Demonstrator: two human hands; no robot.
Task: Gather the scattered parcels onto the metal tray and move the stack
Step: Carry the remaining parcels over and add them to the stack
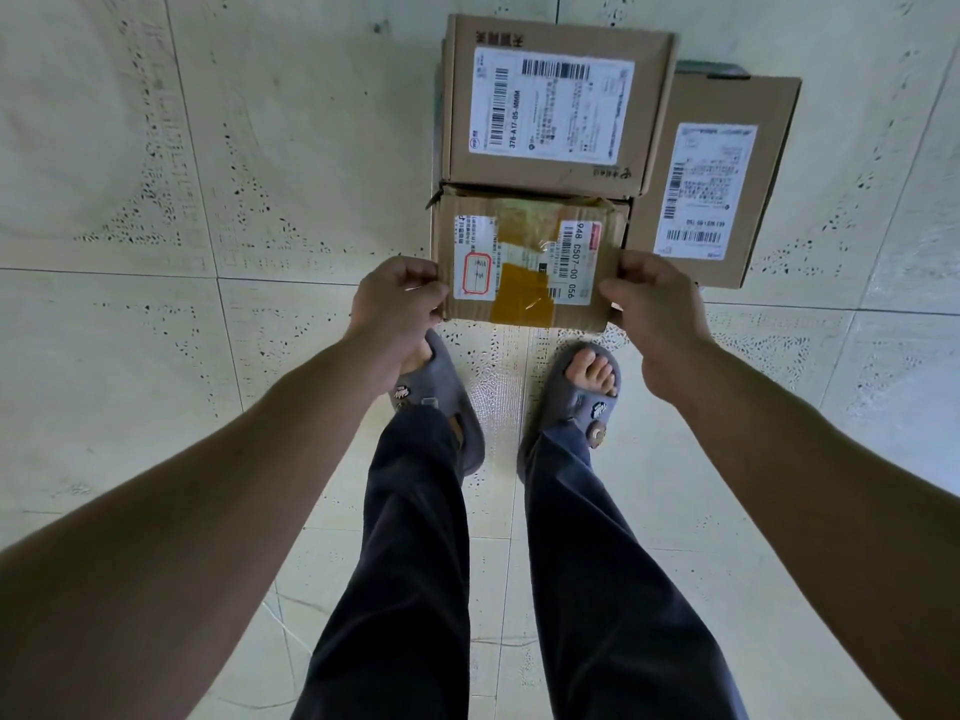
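Note:
A worn cardboard parcel (530,262) with yellow tape and white labels is held above the floor in front of me. My left hand (397,298) grips its left edge and my right hand (654,304) grips its right edge. Just beyond it a larger cardboard parcel (556,103) with a white shipping label lies on top of the stack. To the right sits another labelled parcel (711,184). A thin dark strip of the metal tray (714,69) shows behind the right parcel; the remainder is hidden under the boxes.
The floor (208,200) is pale speckled tile with dark grout lines. My legs in dark trousers and my feet in grey slippers (592,392) stand directly below the held parcel.

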